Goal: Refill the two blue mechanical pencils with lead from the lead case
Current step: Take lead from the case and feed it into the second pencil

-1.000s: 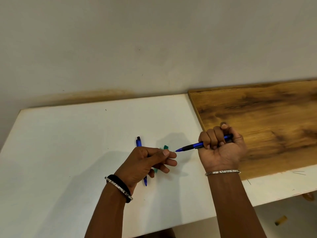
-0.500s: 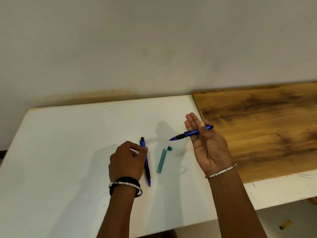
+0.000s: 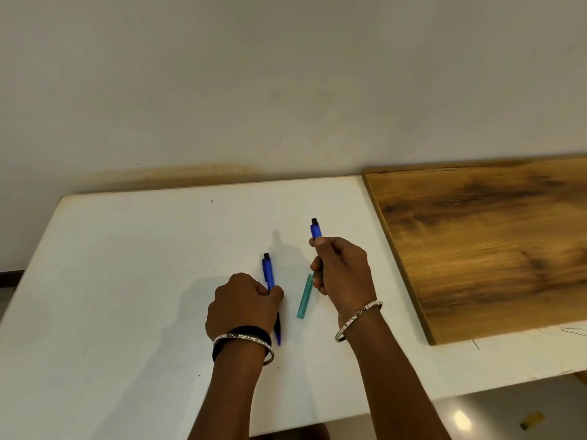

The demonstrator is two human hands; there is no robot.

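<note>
Left hand (image 3: 243, 304) is curling over the first blue pencil (image 3: 269, 274), fingertips closing on its barrel; the pencil is lying on the white table (image 3: 127, 265), tip toward the near edge. Green lead case (image 3: 305, 296) is lying flat just to its right, between the hands. Right hand (image 3: 343, 274) is gripping the second blue pencil (image 3: 315, 230) in a fist, black cap pointing up and away. Wooden board (image 3: 492, 242) is resting at far right.

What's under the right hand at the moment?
The right hand is closed round a blue mechanical pencil, black cap end sticking up. Beside and partly beneath it, the teal lead case lies on the white table. The pencil's tip is covered.
</note>
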